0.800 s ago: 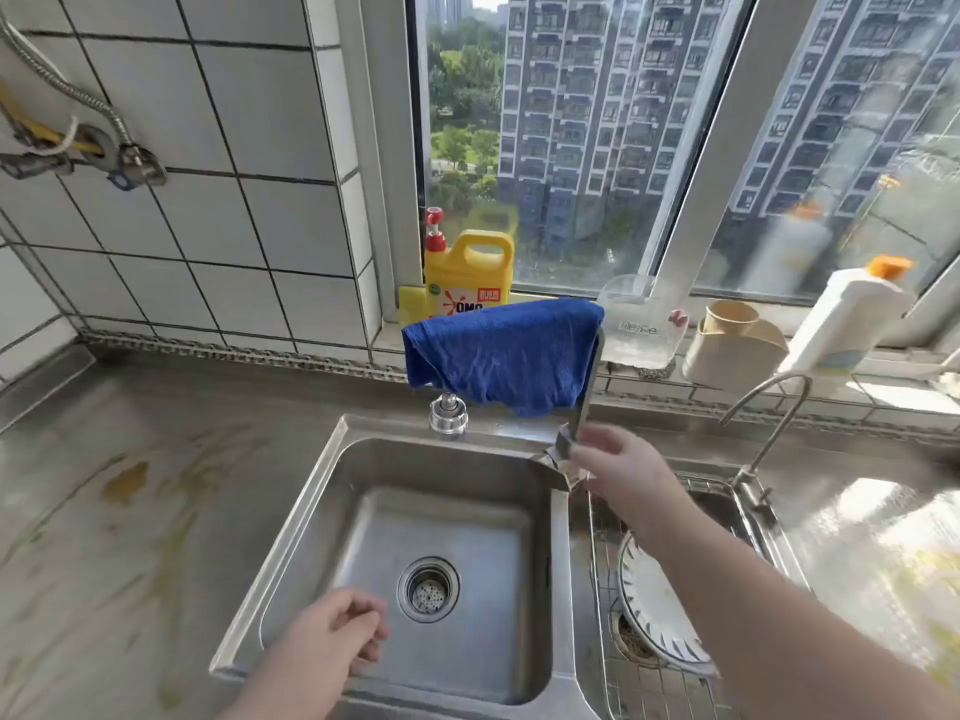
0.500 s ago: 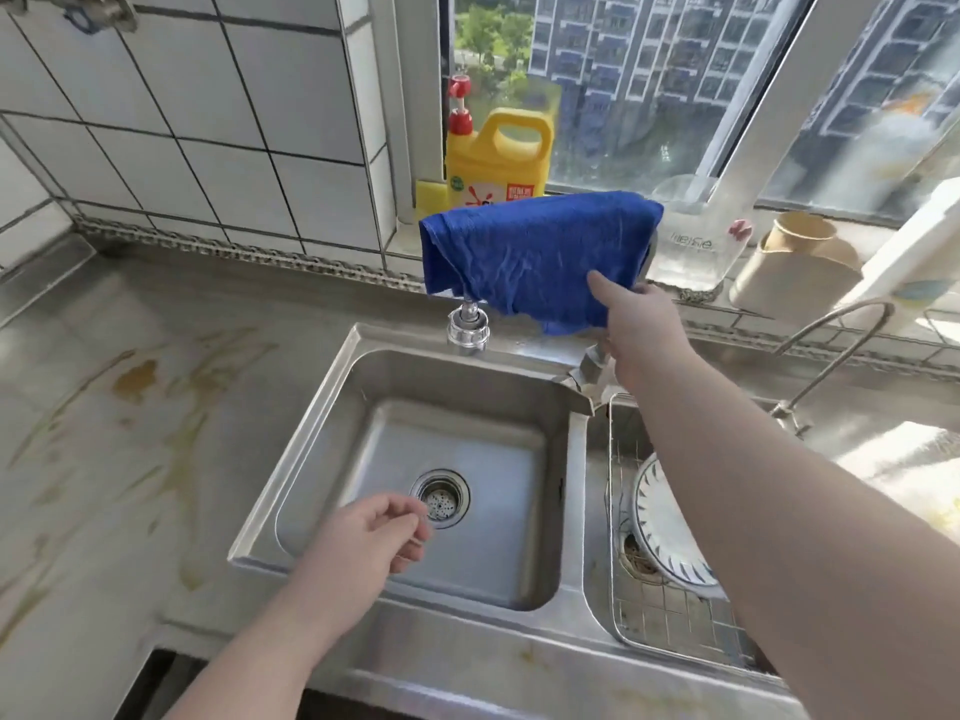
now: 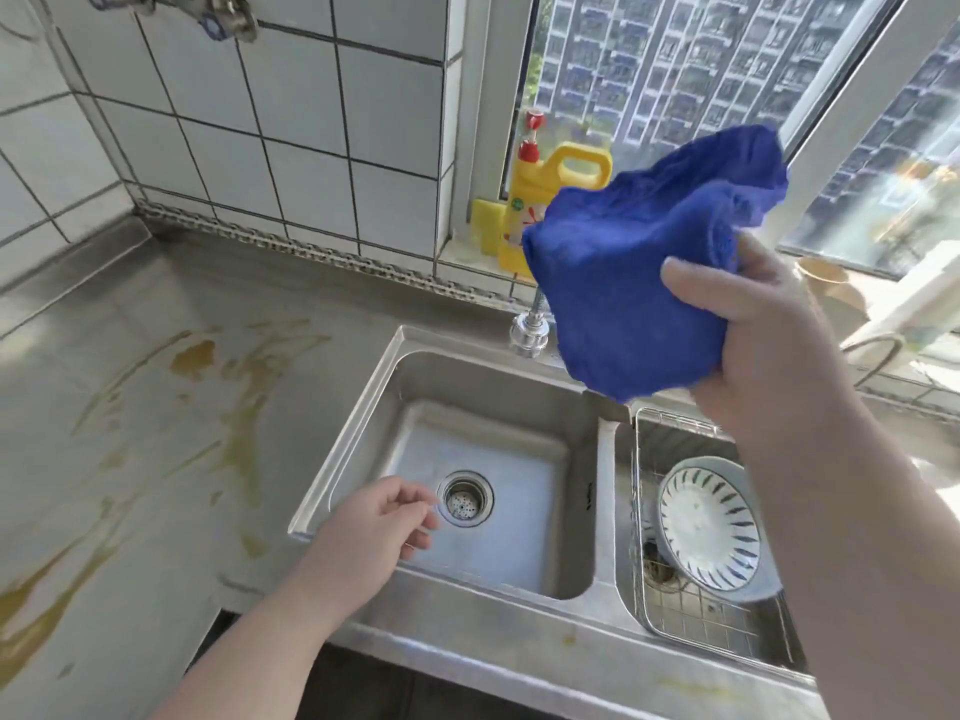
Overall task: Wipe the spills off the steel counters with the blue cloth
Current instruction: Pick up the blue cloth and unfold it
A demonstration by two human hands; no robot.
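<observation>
My right hand (image 3: 753,335) grips the blue cloth (image 3: 634,272), bunched and held in the air above the back edge of the sink, in front of the window. My left hand (image 3: 374,532) hovers over the front rim of the left sink basin (image 3: 483,454), fingers loosely curled, holding nothing. The steel counter (image 3: 130,459) to the left carries yellow-brown spill streaks (image 3: 192,353), with more streaks (image 3: 31,605) near its front edge. The tap's neck is hidden behind the cloth; only its base (image 3: 530,332) shows.
A yellow detergent jug (image 3: 550,200) and a yellow sponge (image 3: 485,226) stand on the window sill. The right basin holds a wire rack (image 3: 691,626) with a blue-striped white bowl (image 3: 711,527). A beige cup (image 3: 831,288) sits at the right behind my arm.
My right hand has taken hold of the blue cloth and lifted it off the tap, up and to the right. The view has moved closer. My left hand stays over the sink rim.
</observation>
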